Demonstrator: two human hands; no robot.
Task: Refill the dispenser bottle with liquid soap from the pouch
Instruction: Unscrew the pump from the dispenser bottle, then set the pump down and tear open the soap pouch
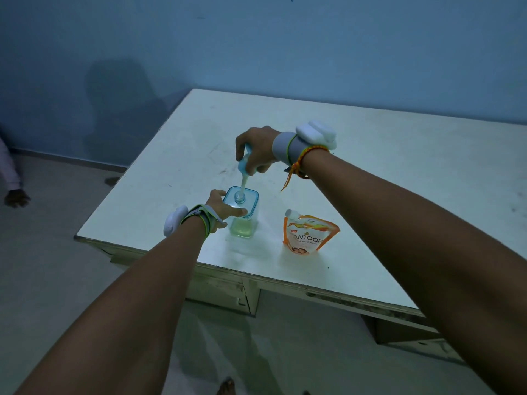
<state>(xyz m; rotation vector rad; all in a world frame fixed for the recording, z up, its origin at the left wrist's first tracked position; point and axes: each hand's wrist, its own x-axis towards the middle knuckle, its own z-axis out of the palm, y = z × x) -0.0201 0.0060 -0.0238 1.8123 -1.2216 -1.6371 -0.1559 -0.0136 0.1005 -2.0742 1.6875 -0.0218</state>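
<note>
The left hand (221, 205) wraps the top of the clear dispenser bottle (242, 215), which stands near the front left edge of the white table (370, 172) with pale liquid low inside. Above its open neck, the right hand (256, 149) is closed on the blue pump head (244, 163), whose tube seems to dip into the neck. Right of the bottle, apart from it, the orange pouch (309, 233) stands upright.
</note>
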